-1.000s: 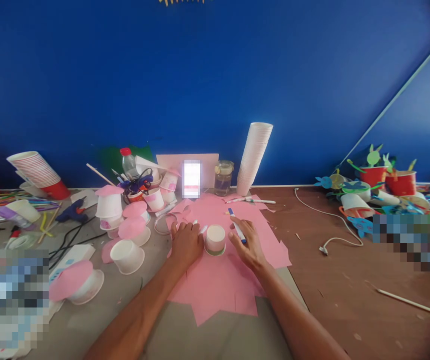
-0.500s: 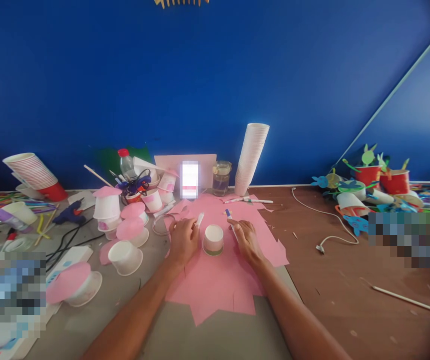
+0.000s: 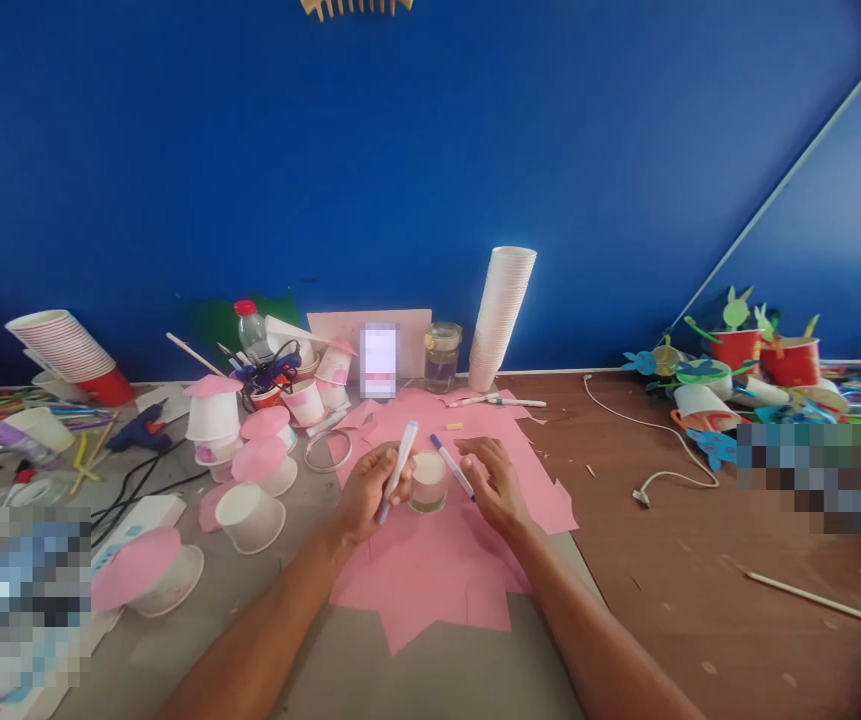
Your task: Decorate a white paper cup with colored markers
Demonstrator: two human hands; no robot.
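Observation:
My left hand [image 3: 370, 490] is closed around a white marker [image 3: 398, 470], which it holds tilted with the pale end up. To the right, my right hand [image 3: 496, 485] has its fingers spread. Just beside its thumb lies a blue-capped marker [image 3: 451, 464] on the pink paper [image 3: 430, 570]; whether the hand touches it I cannot tell. Between both hands a small white paper cup [image 3: 428, 470] stands bottom up, with a greenish band at its base. The fingers of my left hand partly cover its left side.
Cups with pink paper discs [image 3: 259, 460] stand on the left near a glue gun [image 3: 141, 425] and a power strip [image 3: 134, 530]. Behind are a lit phone [image 3: 380, 360], a glass jar [image 3: 442, 358] and a tall cup stack [image 3: 503, 315]. A white cable [image 3: 670, 425] lies on the right.
My left hand has turned and lifted the white marker more into view. My right hand has let go of the blue-capped marker and spread its fingers.

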